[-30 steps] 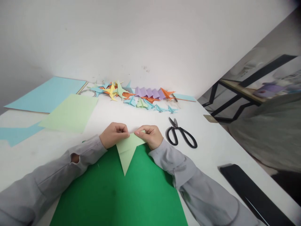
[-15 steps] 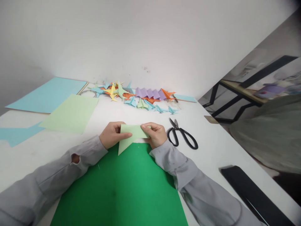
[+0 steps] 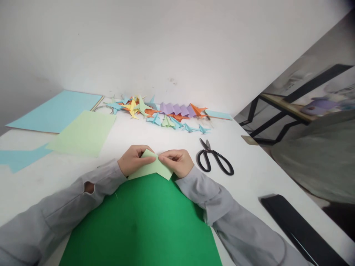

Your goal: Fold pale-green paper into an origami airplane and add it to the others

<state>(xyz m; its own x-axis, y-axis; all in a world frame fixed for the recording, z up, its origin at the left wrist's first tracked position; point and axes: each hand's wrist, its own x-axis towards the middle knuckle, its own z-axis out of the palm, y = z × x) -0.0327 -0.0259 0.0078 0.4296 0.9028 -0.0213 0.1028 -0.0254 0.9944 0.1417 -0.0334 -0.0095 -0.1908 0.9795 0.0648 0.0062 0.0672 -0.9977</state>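
Observation:
A folded piece of light green paper [image 3: 151,168] is held between my two hands, over the far edge of a large green sheet [image 3: 144,218]. My left hand [image 3: 134,160] pinches it from the left, thumb on top. From the right, my right hand [image 3: 177,162] grips it with thumb and fingers near its upper middle. The paper has an angled, notched lower edge, and its outer parts are partly hidden by my hands. Black-handled scissors [image 3: 215,157] lie to the right of my right hand, blades pointing away.
Folded paper figures [image 3: 141,107] in several colours line the wall, beside a purple pleated strip [image 3: 176,109]. Blue paper [image 3: 55,111], a light green sheet [image 3: 83,135] and a blue scrap [image 3: 23,157] lie left. A long black object [image 3: 299,229] lies at right.
The light green paper has been turned, so its top now forms a peak and its lower edge a notch. My right hand has moved left, closer to my left hand.

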